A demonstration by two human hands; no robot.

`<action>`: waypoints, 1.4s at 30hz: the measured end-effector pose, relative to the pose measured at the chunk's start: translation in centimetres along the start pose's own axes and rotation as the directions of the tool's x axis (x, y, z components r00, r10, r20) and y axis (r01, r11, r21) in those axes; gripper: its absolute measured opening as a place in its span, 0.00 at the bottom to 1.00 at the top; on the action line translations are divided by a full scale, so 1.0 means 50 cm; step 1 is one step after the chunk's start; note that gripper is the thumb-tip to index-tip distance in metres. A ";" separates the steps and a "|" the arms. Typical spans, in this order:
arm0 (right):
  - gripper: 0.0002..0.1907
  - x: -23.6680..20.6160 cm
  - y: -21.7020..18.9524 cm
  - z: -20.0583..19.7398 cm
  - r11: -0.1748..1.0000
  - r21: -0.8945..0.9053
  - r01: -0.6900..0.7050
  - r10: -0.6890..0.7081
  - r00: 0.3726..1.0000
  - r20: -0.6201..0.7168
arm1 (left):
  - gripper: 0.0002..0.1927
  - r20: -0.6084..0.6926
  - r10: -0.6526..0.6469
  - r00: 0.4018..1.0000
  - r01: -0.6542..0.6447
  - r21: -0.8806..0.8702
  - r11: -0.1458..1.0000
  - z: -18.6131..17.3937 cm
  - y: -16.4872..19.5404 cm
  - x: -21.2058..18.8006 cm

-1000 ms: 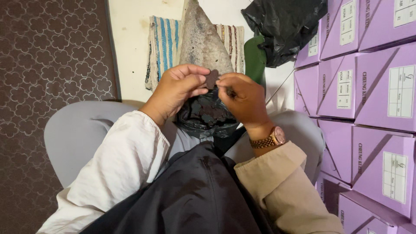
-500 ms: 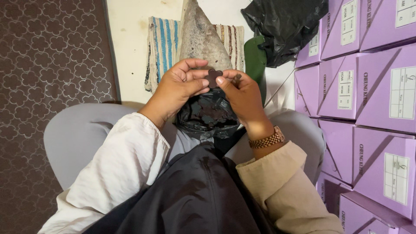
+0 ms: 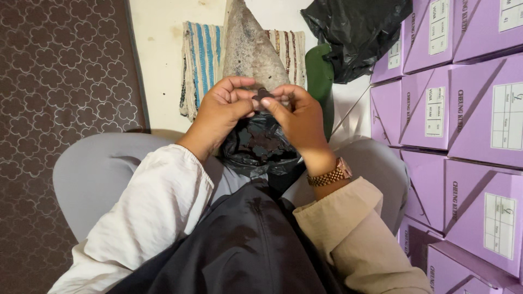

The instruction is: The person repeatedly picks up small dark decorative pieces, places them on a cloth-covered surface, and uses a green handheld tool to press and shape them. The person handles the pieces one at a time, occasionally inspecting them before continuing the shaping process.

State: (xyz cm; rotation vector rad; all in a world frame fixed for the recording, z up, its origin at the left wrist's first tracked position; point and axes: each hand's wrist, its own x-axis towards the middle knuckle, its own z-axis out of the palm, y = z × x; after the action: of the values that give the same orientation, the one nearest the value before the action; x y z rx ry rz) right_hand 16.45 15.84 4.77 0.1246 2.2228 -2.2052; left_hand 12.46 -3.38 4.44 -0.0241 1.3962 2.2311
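From the head camera, the left hand [image 3: 220,111] and the right hand [image 3: 297,117] met above the lap, each with its grip pinched on one small dark flat piece [image 3: 263,95] held between the fingertips. Just below them sat an open black plastic bag [image 3: 256,147] holding more dark pieces. A gold wristwatch [image 3: 329,175] circled the right wrist. Purple cardboard boxes [image 3: 463,109] were stacked at the right, and a striped cloth [image 3: 201,60] lay on the floor ahead.

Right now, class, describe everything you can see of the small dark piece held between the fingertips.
The small dark piece is flat, dark brown to black, with a lobed outline. The left hand and right hand pinch it between fingertips, above an open black bag of similar dark pieces. Its material cannot be told.
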 end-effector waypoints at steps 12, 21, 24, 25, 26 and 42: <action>0.04 0.012 0.015 0.000 0.995 -0.089 0.038 -0.040 0.999 -0.022 | 0.21 -0.001 -0.055 0.998 0.055 -0.044 0.997 -0.002 0.013 0.007; 0.14 0.008 -0.005 0.014 0.996 0.023 0.081 -0.082 0.995 0.054 | 0.20 -0.078 -0.053 0.996 0.054 0.005 0.999 -0.011 0.008 0.012; 0.11 0.003 -0.011 0.017 0.982 -0.186 0.037 -0.043 0.999 -0.026 | 0.21 -0.060 -0.028 0.998 0.028 -0.002 1.000 -0.013 0.007 0.012; 0.10 0.002 -0.013 0.018 0.979 -0.195 0.054 -0.060 0.998 -0.023 | 0.21 -0.064 -0.032 0.997 0.032 0.002 0.999 -0.014 0.006 0.013; 0.09 0.001 -0.013 0.018 0.976 -0.205 0.072 -0.077 0.997 -0.019 | 0.21 -0.068 -0.036 0.997 0.037 0.006 0.999 -0.015 0.004 0.013; 0.11 0.094 0.068 -0.019 0.996 -0.070 0.050 -0.047 0.998 0.045 | 0.16 -0.167 0.219 0.961 -0.104 0.514 0.851 -0.091 -0.038 0.069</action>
State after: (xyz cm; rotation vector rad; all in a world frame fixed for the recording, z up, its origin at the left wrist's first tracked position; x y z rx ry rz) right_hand 12.04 17.07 1.11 0.0220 2.3014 -2.1267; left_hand 9.15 -5.16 -0.25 0.0285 2.1420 1.9645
